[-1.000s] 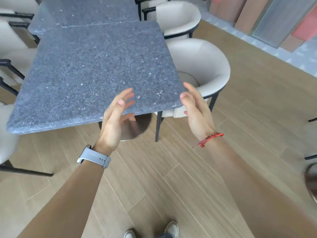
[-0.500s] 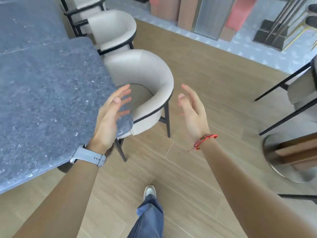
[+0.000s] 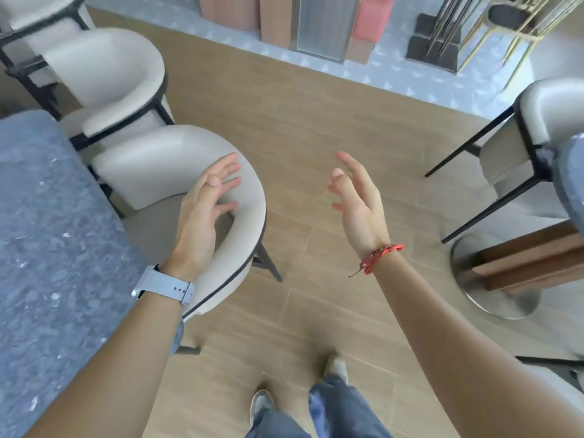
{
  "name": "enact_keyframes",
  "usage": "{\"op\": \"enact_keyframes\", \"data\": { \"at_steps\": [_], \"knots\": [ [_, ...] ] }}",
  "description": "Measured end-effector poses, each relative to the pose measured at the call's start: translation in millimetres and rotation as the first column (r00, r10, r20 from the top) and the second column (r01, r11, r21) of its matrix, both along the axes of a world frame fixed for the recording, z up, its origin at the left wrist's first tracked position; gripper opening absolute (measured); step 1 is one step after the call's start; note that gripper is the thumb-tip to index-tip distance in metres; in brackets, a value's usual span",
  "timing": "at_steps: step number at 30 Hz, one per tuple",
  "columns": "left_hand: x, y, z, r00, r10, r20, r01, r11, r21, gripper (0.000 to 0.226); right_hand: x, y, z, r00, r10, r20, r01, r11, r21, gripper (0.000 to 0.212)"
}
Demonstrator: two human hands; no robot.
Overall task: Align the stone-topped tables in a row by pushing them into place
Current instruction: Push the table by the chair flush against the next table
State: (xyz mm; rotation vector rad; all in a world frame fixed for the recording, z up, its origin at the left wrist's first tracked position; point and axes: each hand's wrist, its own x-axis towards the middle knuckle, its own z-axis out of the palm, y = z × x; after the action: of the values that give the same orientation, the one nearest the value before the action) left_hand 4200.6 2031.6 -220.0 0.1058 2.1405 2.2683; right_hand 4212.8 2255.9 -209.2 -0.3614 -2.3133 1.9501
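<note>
— Where is the stone-topped table (image 3: 47, 232) seen?
— At the left edge, just beside a cream chair (image 3: 151, 162).
— And the hands?
— The left hand (image 3: 205, 210) and right hand (image 3: 357, 200) are held out with fingers apart; nothing is gripped.

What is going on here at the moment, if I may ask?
A person stands between a stone-topped table on the left and a second table at the right edge, touching neither. The left hand is open over a cream chair; the right hand is open above the wooden floor. Both hold nothing.
</note>
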Motion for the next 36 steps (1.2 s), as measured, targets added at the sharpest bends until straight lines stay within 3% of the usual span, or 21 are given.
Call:
{"op": "enact_keyframes", "data": {
  "at_steps": [9,16,25,36],
  "knots": [
    [-128,51,-6,0.988,0.156,-0.017,-0.156,0.984,-0.079,0.058,-164,54,-10,0.974,0.225,-0.005,-0.225,0.970,-0.094,0.049],
    [-202,42,18,0.912,0.408,-0.044,-0.410,0.907,-0.097,0.051,-290,42,24,0.838,0.546,0.008,-0.544,0.836,-0.073,0.058],
    [-250,-17,0,0.686,0.723,-0.076,-0.726,0.688,-0.005,0.056,-412,-63,12,0.633,0.774,0.022,-0.774,0.633,0.024,0.060],
    [-309,-94,10,0.409,0.910,-0.069,-0.912,0.410,0.007,0.048,-518,-204,21,0.344,0.939,-0.018,-0.938,0.345,0.041,0.055]
  ]
}}
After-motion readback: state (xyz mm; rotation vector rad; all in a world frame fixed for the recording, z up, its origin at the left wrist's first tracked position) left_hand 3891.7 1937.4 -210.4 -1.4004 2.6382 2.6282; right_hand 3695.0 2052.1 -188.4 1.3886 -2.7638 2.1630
